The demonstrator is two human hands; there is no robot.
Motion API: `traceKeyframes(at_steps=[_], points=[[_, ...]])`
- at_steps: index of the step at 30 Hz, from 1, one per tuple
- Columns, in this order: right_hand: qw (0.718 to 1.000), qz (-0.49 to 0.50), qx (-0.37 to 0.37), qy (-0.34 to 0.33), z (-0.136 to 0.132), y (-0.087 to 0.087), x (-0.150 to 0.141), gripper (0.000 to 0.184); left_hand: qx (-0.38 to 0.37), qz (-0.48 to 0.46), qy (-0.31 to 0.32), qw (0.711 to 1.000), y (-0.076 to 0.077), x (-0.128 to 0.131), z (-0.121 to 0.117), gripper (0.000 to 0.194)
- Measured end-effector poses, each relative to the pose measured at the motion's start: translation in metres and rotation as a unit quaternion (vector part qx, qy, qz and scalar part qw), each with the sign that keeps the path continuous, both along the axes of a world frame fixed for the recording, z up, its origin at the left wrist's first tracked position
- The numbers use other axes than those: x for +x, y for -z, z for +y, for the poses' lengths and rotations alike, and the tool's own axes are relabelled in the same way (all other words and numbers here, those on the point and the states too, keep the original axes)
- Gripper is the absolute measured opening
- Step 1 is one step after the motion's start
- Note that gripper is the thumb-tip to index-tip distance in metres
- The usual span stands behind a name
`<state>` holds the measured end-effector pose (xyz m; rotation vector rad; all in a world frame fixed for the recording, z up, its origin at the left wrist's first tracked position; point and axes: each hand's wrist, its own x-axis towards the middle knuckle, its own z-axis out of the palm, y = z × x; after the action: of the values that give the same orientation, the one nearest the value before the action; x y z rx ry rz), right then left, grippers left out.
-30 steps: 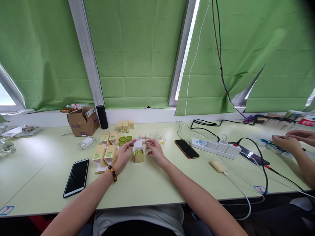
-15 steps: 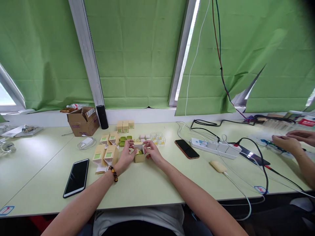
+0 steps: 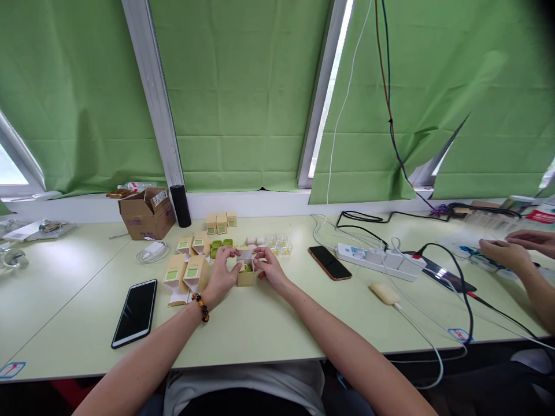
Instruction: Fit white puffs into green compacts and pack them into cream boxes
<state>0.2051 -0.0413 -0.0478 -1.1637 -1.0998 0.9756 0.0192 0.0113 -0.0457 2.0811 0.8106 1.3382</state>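
Observation:
A small tan cardboard box stands upright on the table in front of me, its top open. Something green shows inside, too small to identify. My left hand, with a beaded bracelet on the wrist, grips the box's left side and upper edge with curled fingers. On the opposite side, my right hand pinches the upper right edge or flap. Just behind the hands are green square containers, pale round pieces and clear cups with yellow in them. Several tan boxes stand left of my left hand.
A phone lies at the left and another phone at the right. A brown carton and black cylinder stand at the back. Cables run around a power strip. Another person's hands work at the far right.
My left fingers have shifted slightly at the upper edge of the box. The box and my right hand stay almost in place.

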Motion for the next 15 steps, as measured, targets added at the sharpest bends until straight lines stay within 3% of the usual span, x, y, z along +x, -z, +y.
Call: traceKeyframes(at_steps=[12, 15], points=[[0.999, -0.049, -0.002, 0.009, 0.0050, 0.0069, -0.0041, 0.049, -0.057, -0.029, 0.009, 0.998, 0.0009, 0.0027, 0.0000, 0.052], [0.998, -0.056, 0.009, 0.013, 0.0074, 0.0084, -0.0046, 0.051, -0.051, -0.022, 0.011, 0.998, 0.0008, 0.0023, -0.0005, 0.049]])
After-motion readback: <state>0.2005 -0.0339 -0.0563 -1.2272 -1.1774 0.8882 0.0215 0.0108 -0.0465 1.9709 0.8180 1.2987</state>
